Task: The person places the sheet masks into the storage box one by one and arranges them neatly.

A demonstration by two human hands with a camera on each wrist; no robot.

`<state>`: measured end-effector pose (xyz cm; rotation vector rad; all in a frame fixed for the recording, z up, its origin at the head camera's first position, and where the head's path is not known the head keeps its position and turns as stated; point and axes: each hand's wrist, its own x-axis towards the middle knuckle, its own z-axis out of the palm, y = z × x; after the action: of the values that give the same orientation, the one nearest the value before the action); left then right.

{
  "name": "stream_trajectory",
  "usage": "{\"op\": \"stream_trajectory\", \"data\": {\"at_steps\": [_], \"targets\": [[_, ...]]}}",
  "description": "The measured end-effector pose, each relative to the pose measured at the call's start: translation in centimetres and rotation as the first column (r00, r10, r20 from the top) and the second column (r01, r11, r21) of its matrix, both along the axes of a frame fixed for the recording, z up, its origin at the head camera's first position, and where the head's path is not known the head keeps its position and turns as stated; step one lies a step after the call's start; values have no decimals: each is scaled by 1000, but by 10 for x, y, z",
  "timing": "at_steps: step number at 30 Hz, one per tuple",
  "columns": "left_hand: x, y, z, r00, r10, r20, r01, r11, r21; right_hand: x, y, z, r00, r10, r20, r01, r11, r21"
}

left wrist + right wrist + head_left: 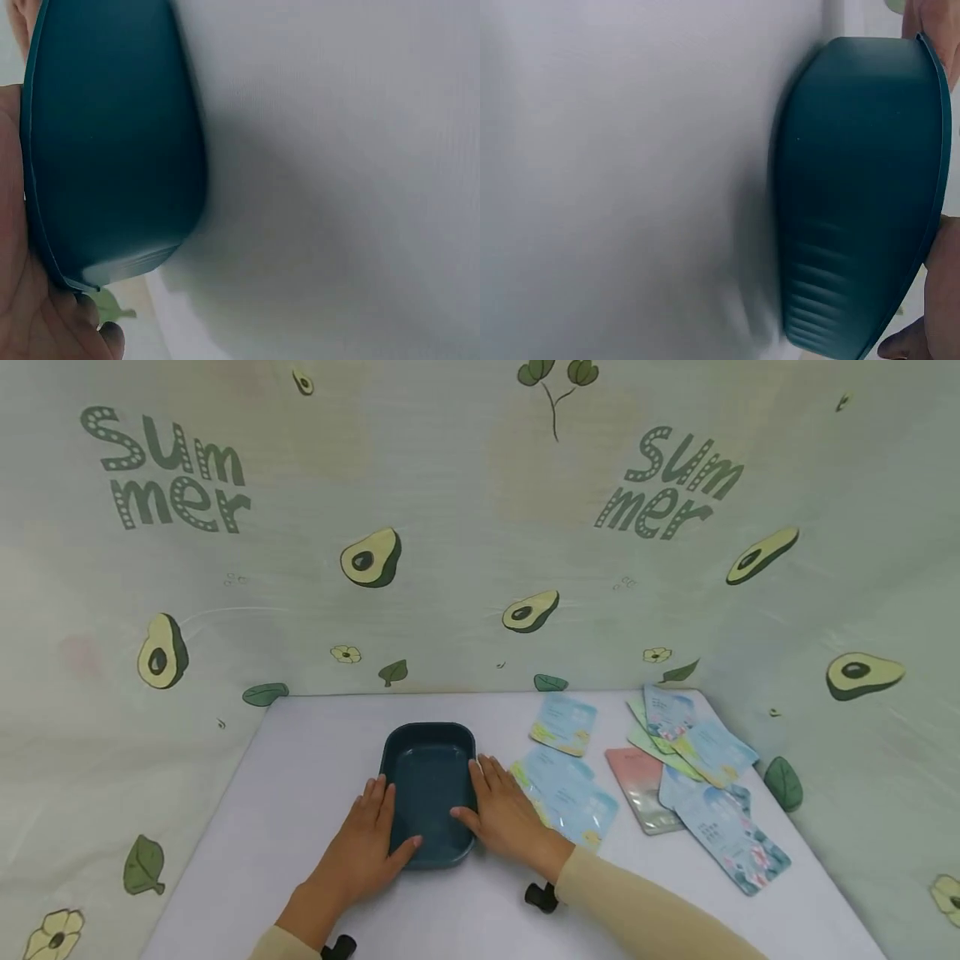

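Observation:
A dark teal rectangular tray (pixel 433 793) with rounded corners sits on the white table, its inside bare. My left hand (pixel 358 843) lies along its left rim, fingers fairly straight and thumb at the near edge. On the opposite side my right hand (pixel 510 814) rests against the right rim, its thumb reaching over the edge. In the left wrist view the tray's outer wall (pixel 112 142) shows, with the palm (pixel 15 277) at the rim. Seen from the right wrist, the ribbed wall (pixel 855 165) has part of the right hand (pixel 943 292) against its rim.
Light blue flat sachets (pixel 566 793) lie just right of the right hand, another (pixel 564 724) behind them. Farther right, a loose pile of blue and green sachets (pixel 716 752) overlaps a pink-and-silver one (pixel 637 777). A printed avocado cloth (pixel 450 635) hangs behind the table.

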<state>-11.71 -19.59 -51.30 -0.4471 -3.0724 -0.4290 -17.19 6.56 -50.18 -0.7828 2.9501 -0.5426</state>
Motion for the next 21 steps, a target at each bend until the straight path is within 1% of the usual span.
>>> {"op": "stream_trajectory", "data": {"at_steps": [2,4,7,10,13,16,18,21], "targets": [[7,6,1,1000,-15,5,15,1000,1,9,9,-2,1000,-3,5,3,1000,-16],[9,9,1,1000,-16,-6,16,1000,10,12,13,-4,1000,-3,-1,3,1000,-29],[8,11,2,1000,-1,-29,1,999,32,14,21,-4,1000,-7,13,8,998,-58],[7,9,2,999,37,-29,-36,998,42,19,39,-5,998,-50,34,52,997,-59],[7,7,1,998,62,-14,-61,997,43,29,69,-10,991,-128,25,128,992,-1],[9,8,1,998,55,-6,-55,998,39,38,98,-18,983,-181,10,179,980,90],[10,11,1,999,42,-1,-41,998,42,42,114,-24,982,-187,10,185,975,125],[13,19,1,1000,21,4,-21,999,41,43,132,-30,987,-158,5,155,973,170]]}}
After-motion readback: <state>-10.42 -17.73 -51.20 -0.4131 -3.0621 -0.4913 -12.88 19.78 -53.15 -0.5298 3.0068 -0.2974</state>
